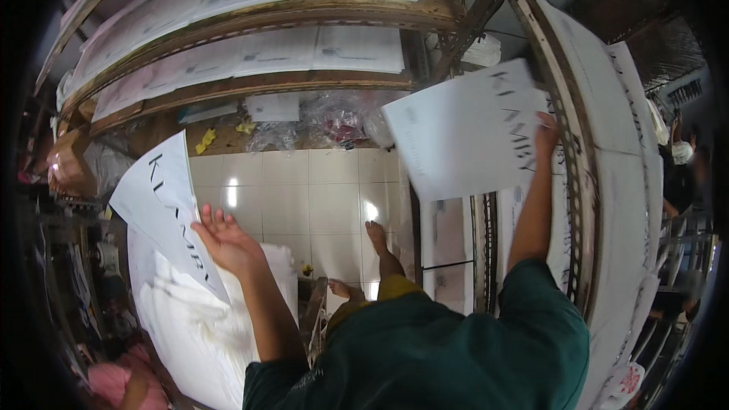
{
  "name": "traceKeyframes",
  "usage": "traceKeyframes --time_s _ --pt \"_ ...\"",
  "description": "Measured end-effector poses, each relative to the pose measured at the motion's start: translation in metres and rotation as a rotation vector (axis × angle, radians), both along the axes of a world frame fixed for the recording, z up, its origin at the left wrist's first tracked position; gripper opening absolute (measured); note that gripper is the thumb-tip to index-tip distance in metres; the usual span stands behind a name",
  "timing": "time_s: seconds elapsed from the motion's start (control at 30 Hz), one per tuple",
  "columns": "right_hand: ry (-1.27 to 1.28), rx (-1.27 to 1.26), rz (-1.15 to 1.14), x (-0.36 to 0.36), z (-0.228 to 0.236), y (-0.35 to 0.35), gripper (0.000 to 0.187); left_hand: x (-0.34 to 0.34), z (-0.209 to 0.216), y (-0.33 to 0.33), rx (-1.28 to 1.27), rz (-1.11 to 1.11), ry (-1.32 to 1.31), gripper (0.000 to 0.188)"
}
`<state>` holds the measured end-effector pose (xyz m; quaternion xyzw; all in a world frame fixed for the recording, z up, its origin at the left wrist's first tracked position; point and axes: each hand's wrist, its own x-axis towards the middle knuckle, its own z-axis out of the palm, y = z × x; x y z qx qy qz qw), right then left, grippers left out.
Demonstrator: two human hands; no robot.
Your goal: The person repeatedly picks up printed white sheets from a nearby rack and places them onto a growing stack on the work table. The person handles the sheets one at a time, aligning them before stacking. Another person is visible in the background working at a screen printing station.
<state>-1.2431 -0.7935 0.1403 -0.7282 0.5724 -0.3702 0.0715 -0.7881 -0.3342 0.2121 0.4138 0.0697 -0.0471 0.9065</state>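
In my left hand (231, 249), at the left, is a thin white printed sheet (168, 209) with large dark lettering. Its right edge sits against my palm and fingers, and my fingertips show beyond that edge. The sheet slants over a bulky white pile (197, 319). My right hand (546, 135) grips a wider white printed sheet (463, 133) by its right edge, with my fingers closed on it. This sheet is raised above a rack at the right and stretches toward the middle. Whether either sheet is a single layer cannot be made out.
Wood and metal shelves (250, 11) along the far side carry rows of white printed sheets. A long rack (607, 175) of similar sheets runs down the right. Crumpled clear plastic (334, 118) lies under the far shelf, and tiled floor (285, 190) stretches between. Another person (680, 159) is at far right.
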Motion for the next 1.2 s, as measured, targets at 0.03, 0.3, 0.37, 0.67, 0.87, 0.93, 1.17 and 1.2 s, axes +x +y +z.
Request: traceKeyframes --time_s 0.03,0.3,0.37,0.67,0.87,0.93,1.17,1.2 --pt "0.094 -0.055 -0.078 -0.035 -0.003 -0.018 0.040 -0.005 -0.007 -0.008 0.001 -0.059 -0.005 0.033" --pt "0.414 -0.024 -0.499 -0.198 -0.047 -0.126 0.030 -0.034 -0.062 -0.079 -0.015 -0.284 0.126 0.033" --pt "0.365 -0.013 -0.463 -0.214 -0.057 -0.139 0.028 -0.039 -0.078 -0.094 -0.017 -0.332 0.218 0.032" --pt "0.343 0.003 -0.353 -0.241 -0.064 -0.157 0.030 -0.046 -0.119 -0.123 -0.061 -0.539 0.466 0.030" --pt "0.326 0.011 -0.329 -0.238 -0.066 -0.157 0.033 -0.050 -0.118 -0.123 -0.113 -0.631 0.486 0.027" --pt "0.422 -0.005 -0.413 -0.232 -0.064 -0.157 0.034 -0.053 -0.116 -0.122 -0.121 -0.643 0.490 0.028" --pt "0.403 -0.158 -0.388 -0.124 -0.047 -0.122 0.029 -0.063 -0.100 -0.114 -0.088 -0.601 0.615 0.031" --pt "0.336 -0.174 -0.351 -0.096 -0.047 -0.107 0.028 -0.065 -0.096 -0.111 -0.073 -0.620 0.605 0.031"
